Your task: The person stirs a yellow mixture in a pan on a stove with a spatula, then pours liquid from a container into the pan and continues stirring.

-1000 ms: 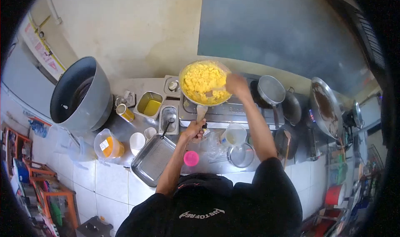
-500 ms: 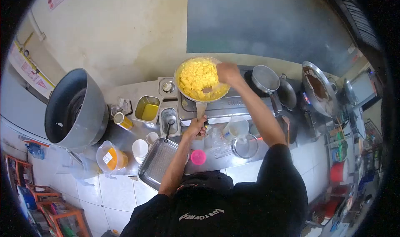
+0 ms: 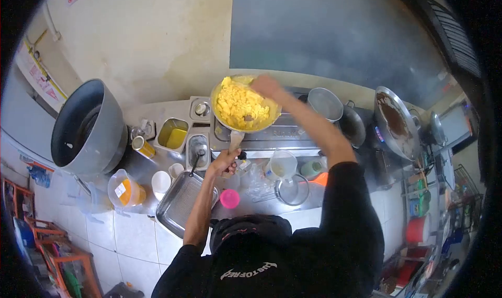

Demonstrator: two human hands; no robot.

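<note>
My left hand point(image 3: 224, 163) is wrapped round the pale handle point(image 3: 236, 140) of a frying pan point(image 3: 217, 117). The pan is over the stove point(image 3: 282, 133) and holds soft, lumpy yellow scrambled eggs point(image 3: 240, 102). My right hand point(image 3: 266, 85), blurred by motion, is closed above the pan's upper right rim. Whatever it grips is hidden, and I cannot tell its kind. Close to my left wrist are a metal mesh tray point(image 3: 180, 201) and a bright pink lid or cup point(image 3: 229, 198).
Left stand a large grey pot point(image 3: 112, 136), a jug of orange liquid point(image 3: 130, 193) and metal containers, one with yellow liquid point(image 3: 175, 136). Right are a small pan point(image 3: 325, 103) and a large wok point(image 3: 400, 120) with brown contents. A sieve point(image 3: 293, 190) and clear jug point(image 3: 281, 164) lie near the front.
My right hand has moved left and slightly up over the pan, and the eggs have shifted inside it. The whole view has slid a little. My left hand keeps hold of the handle.
</note>
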